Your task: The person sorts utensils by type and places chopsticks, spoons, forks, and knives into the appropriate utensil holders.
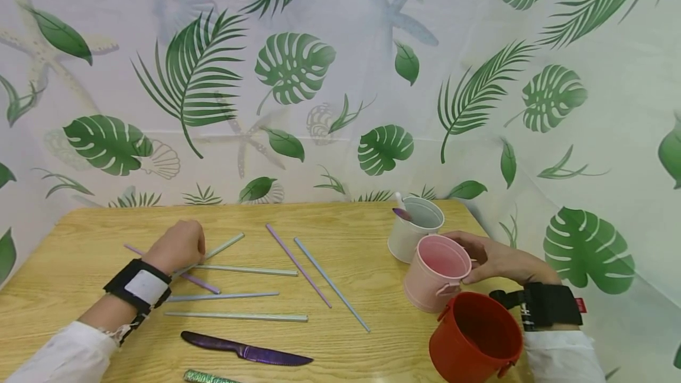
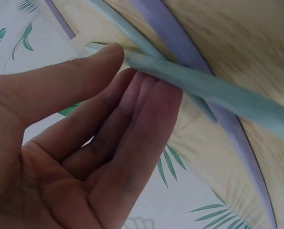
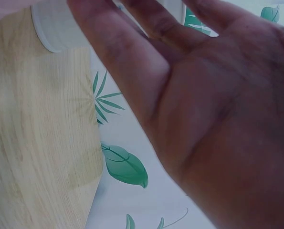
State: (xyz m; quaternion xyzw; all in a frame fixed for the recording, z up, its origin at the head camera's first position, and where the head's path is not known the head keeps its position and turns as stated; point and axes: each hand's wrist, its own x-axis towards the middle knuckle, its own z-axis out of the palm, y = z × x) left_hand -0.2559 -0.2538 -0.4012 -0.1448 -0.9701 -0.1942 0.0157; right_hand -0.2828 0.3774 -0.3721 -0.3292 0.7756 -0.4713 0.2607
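Observation:
At the left of the head view, my left hand (image 1: 177, 247) pinches a thin pale green stick (image 2: 218, 90) between thumb and fingertips. The stick crosses over a purple stick (image 2: 239, 138) and another pale green stick (image 2: 127, 28) in the left wrist view. On the right, my right hand (image 1: 502, 257) holds a small pink bucket (image 1: 425, 288) by its far right side, thumb near the handle mount. Its fingertips are partly hidden behind the bucket. A white bucket (image 1: 401, 241) with a purple-ended utensil (image 1: 401, 214) in it stands behind the pink one.
A red bucket (image 1: 452, 341) stands in front of the pink one. Blue (image 1: 332, 282), purple (image 1: 298, 265) and pale green sticks lie about the wooden table (image 1: 362, 241). Nearer are a purple knife (image 1: 255, 352) and a glittery green piece (image 1: 204, 377), cut by the frame edge.

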